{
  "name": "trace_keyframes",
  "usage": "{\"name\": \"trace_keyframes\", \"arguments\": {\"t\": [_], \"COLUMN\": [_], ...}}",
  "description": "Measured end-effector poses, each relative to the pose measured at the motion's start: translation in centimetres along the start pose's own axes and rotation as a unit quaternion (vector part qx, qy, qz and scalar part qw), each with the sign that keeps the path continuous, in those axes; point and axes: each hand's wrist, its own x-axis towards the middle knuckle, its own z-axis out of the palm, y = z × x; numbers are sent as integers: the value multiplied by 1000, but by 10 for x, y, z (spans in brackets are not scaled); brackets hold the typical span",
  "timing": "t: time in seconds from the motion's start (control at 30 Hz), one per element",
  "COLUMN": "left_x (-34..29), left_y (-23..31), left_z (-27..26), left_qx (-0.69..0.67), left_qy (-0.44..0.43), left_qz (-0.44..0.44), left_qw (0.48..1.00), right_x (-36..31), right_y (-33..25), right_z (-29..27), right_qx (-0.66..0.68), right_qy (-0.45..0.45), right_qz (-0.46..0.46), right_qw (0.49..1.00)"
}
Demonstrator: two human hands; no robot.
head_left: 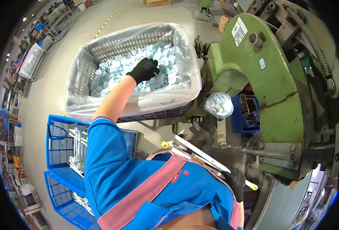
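My left hand (144,71), in a black glove, reaches into a large plastic crate (75,76) lined with clear film. Its fingers are curled among a heap of pale blue plastic pieces (117,71). What is in those fingers, if anything, is hidden. Close to my body on the right, my black-gloved right hand (236,182) is closed round a white tube frame (206,155). The frame slants across in front of my apron, and yellow end pieces (253,187) show at its ends.
A green press-like machine (265,73) fills the right side. A clear bag (219,105) of small parts hangs by it, beside a blue bin (236,115). Blue crates (56,143) with white tube frames (77,147) stand at my left. People and racks line the far left.
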Motion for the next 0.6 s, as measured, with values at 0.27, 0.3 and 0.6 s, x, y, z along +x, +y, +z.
{"name": "trace_keyframes", "arguments": {"t": [0.27, 0.3, 0.6], "left_x": [7, 9, 18], "left_y": [-17, -17, -9], "left_z": [8, 4, -11], "left_qx": [-305, -415, -43], "left_qy": [186, 157, 74], "left_qz": [-100, -164, -59], "left_qw": [929, 881, 995], "right_x": [-11, -12, -7], "right_y": [-3, -4, -14], "right_z": [37, 39, 45], "right_qx": [-24, -21, 3], "right_qy": [24, 23, 30], "right_qz": [35, 37, 41], "right_qw": [999, 999, 999]}}
